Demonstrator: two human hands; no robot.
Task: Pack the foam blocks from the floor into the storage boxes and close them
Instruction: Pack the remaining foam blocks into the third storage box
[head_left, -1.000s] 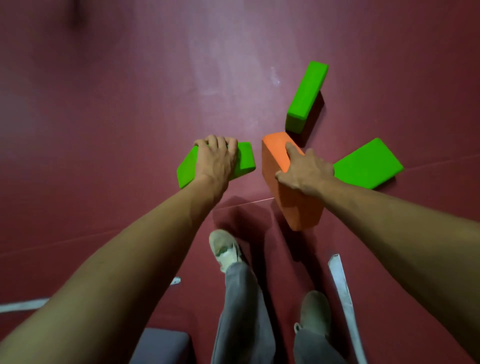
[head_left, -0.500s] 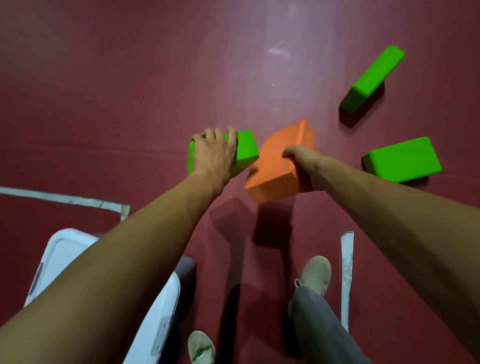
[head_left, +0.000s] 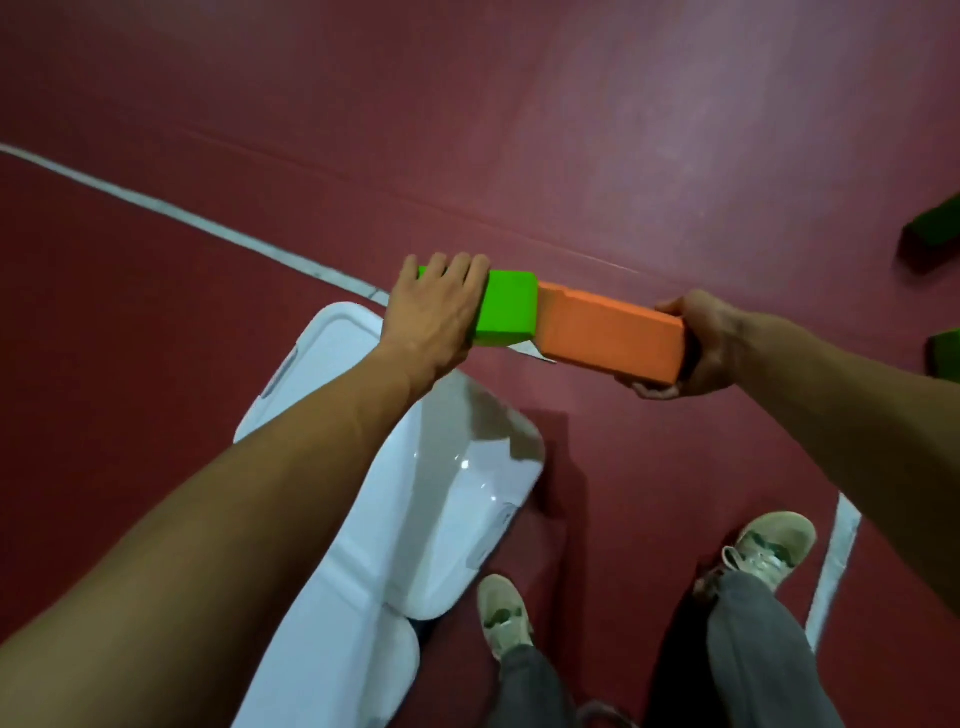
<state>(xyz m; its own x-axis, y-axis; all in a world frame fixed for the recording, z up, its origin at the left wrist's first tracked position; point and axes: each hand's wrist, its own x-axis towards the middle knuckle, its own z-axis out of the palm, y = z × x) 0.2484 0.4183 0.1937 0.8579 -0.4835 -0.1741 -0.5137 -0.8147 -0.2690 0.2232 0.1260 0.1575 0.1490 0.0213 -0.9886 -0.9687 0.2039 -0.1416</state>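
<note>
Aloft, left hand (head_left: 436, 306) grips green block (head_left: 509, 306), right hand (head_left: 711, 343) orange block (head_left: 608, 332).

Red floor (head_left: 623, 130) w/ white line (head_left: 171, 214), beige shoes (head_left: 763, 545) (laced), grey trousers (head_left: 763, 660)

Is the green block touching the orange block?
Touching. The head view shows the green block, in the left hand, butting end to end against the orange block, in the right hand, no gap at their seam.

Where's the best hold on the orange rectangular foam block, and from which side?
Right short end, from the right: the orange rectangular foam block butts the green foam block at its left, leaving only the right end free. The right hand grips there.
</note>
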